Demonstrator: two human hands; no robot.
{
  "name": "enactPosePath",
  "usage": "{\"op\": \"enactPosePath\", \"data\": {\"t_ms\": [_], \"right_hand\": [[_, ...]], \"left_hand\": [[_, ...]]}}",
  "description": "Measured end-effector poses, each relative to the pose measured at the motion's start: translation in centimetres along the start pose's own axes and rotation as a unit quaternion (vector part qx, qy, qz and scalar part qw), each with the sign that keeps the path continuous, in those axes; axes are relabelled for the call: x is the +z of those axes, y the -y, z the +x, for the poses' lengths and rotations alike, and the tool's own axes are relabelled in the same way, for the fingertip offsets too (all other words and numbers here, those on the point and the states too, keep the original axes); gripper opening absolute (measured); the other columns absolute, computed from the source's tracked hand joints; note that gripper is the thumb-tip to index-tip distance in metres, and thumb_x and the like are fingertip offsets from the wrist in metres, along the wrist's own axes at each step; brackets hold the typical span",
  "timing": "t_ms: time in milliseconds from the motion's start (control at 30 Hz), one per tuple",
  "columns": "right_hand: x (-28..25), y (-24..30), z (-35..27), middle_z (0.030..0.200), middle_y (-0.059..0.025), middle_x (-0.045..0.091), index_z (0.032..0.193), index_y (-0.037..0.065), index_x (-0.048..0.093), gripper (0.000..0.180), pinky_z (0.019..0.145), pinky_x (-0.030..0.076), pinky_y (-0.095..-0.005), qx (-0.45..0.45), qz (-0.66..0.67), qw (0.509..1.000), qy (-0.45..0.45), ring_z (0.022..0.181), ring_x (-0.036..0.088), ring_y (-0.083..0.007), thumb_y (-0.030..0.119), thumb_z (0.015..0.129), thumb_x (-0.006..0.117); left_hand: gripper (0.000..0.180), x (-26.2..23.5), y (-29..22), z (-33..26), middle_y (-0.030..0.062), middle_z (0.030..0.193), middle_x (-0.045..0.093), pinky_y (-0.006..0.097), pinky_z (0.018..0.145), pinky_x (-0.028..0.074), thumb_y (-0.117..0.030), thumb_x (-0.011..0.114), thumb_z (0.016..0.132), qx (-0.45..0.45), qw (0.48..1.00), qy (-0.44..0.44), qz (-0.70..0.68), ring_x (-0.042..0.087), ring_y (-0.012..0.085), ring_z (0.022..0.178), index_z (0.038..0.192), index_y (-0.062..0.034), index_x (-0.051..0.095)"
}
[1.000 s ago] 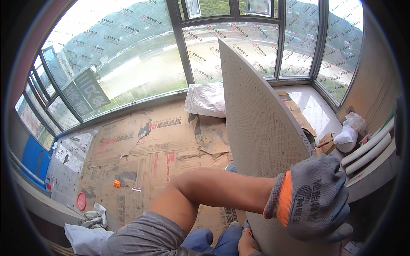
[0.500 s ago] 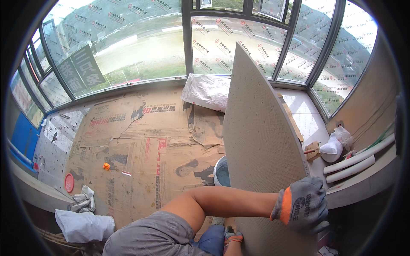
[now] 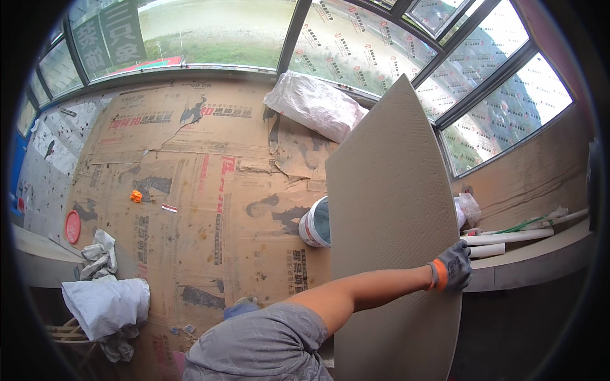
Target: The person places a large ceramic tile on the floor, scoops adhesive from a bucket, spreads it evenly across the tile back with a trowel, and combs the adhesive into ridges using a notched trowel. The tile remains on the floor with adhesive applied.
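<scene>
A large grey-beige tile (image 3: 394, 209) stands on edge, its textured back facing me. My left arm reaches across it from the lower middle. My left hand (image 3: 452, 267), in a grey glove with an orange cuff, is closed round the tile's right edge. My right hand is out of view. Close to the tile's left edge, and partly hidden by it, is a white bucket (image 3: 311, 227) with a blue-grey inside.
Brown cardboard sheets (image 3: 190, 241) cover the floor. A white wrapped bundle (image 3: 311, 105) lies by the windows. White pipes (image 3: 508, 236) rest on a ledge at right. At lower left is a white sack (image 3: 108, 308); an orange scrap (image 3: 136, 197) lies beyond it.
My view has shifted. The tile has moved right relative to the bucket, uncovering more of it. My left hand keeps its grip; my right hand, seen earlier by the tile's lower left, has left view.
</scene>
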State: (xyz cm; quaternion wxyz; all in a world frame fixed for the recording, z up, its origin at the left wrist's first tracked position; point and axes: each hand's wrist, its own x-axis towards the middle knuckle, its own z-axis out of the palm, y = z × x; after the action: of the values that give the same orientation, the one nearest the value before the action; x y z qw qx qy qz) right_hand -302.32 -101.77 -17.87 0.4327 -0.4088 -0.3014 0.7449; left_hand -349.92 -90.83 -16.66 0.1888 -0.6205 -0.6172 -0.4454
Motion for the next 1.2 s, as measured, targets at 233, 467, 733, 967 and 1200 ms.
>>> {"op": "enactPosePath", "data": {"t_ms": [233, 467, 733, 967, 1200], "right_hand": [[-5.8, 9.6, -1.3, 0.140, -0.0157, 0.055, 0.141, 0.015, 0.048, 0.067, 0.105, 0.043, -0.0542, -0.137, -0.349, 0.907, -0.193, 0.121, 0.055, -0.0339, 0.051, 0.087, 0.066], [-14.4, 16.4, 2.7, 0.128, -0.0074, 0.060, 0.132, 0.016, 0.055, 0.056, 0.092, 0.043, -0.0588, -0.022, -0.488, 0.865, -0.114, 0.118, 0.052, -0.0265, 0.051, 0.088, 0.058], [-12.9, 16.4, 6.3, 0.144, -0.0100, 0.052, 0.131, 0.016, 0.061, 0.053, 0.102, 0.037, -0.0663, 0.066, -0.103, 0.939, -0.320, 0.134, 0.039, -0.0399, 0.045, 0.087, 0.053], [-6.9, 13.1, 6.0, 0.149, -0.0177, 0.041, 0.132, 0.015, 0.059, 0.054, 0.104, 0.036, -0.0674, 0.059, -0.001, 0.883, -0.465, 0.134, 0.030, -0.0506, 0.043, 0.087, 0.052], [-6.4, 14.4, 6.2, 0.147, -0.0101, 0.050, 0.134, 0.013, 0.058, 0.050, 0.107, 0.030, -0.0670, 0.043, -0.038, 0.913, -0.404, 0.137, 0.037, -0.0426, 0.039, 0.095, 0.041]], "left_hand": [[0.028, -1.5, -1.3, 0.6, 0.0051, 0.071, 0.067, 0.042, 0.093, 0.034, -0.036, 0.059, 0.078, -0.021, 0.999, 0.043, -0.005, 0.056, 0.0257, 0.083, 0.063, -0.0157, 0.070], [0.028, -0.2, -2.4, 2.7, 0.0037, 0.068, 0.067, 0.046, 0.089, 0.037, -0.036, 0.056, 0.077, -0.001, 0.998, 0.070, 0.004, 0.057, 0.0262, 0.080, 0.068, -0.0163, 0.074], [0.042, -1.8, 0.9, 4.3, 0.0108, 0.090, 0.073, 0.045, 0.091, 0.045, -0.040, 0.046, 0.095, 0.137, 0.964, 0.220, -0.054, 0.066, 0.0324, 0.093, 0.095, -0.0105, 0.075], [0.062, 0.2, 0.2, 4.7, 0.0128, 0.117, 0.068, 0.047, 0.105, 0.037, -0.056, 0.036, 0.096, 0.060, 0.939, 0.339, -0.010, 0.059, 0.0339, 0.116, 0.120, -0.0096, 0.068], [0.050, -2.9, -2.1, 7.1, 0.0264, 0.130, 0.057, 0.048, 0.104, 0.041, -0.044, 0.051, 0.094, 0.060, 0.959, 0.273, -0.040, 0.056, 0.0368, 0.122, 0.130, -0.0095, 0.053]]}}
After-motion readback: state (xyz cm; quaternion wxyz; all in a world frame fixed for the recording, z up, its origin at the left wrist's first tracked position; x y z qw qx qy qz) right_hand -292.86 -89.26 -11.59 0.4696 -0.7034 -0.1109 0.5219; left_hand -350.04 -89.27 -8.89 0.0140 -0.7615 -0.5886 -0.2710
